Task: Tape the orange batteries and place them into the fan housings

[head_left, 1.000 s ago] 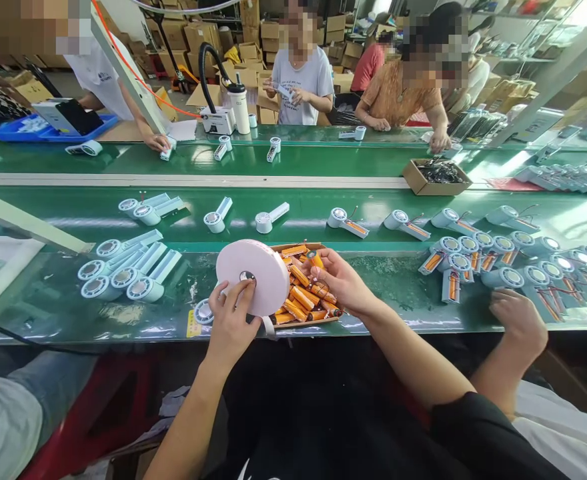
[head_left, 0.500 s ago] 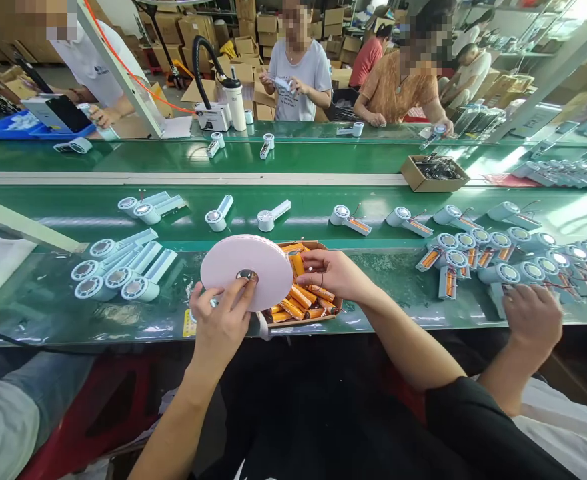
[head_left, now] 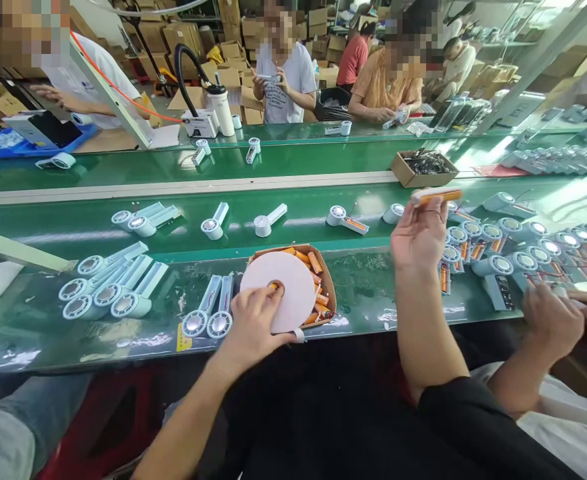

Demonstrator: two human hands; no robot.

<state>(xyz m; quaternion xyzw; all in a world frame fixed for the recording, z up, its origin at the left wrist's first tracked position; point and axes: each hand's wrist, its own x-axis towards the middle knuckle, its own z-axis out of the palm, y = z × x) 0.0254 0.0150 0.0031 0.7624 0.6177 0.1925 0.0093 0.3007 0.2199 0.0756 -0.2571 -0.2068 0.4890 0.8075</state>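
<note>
My left hand (head_left: 256, 317) grips a flat roll of white tape (head_left: 301, 287), fingers at its centre hole and thumb along the near edge. The roll covers part of a cardboard box (head_left: 331, 283) of orange cylindrical batteries (head_left: 315, 263). Raised to the right over the bench, my right hand (head_left: 419, 237) is closed on an orange battery (head_left: 441, 195) with a white strip along its top. Two pale blue handheld fans (head_left: 207, 307) lie just left of the roll, their handles pointing away from me.
More fans (head_left: 93, 290) lie at left, and many with batteries in their handles (head_left: 498, 237) crowd the right. A co-worker's hand (head_left: 553, 320) works there. Beyond the belt's white divider (head_left: 173, 190) stands a box of dark small parts (head_left: 423, 167); several people sit opposite.
My right hand has left the battery box and risen to the right with a battery. My left hand has brought the tape roll lower and rightward over the box, uncovering two fans.
</note>
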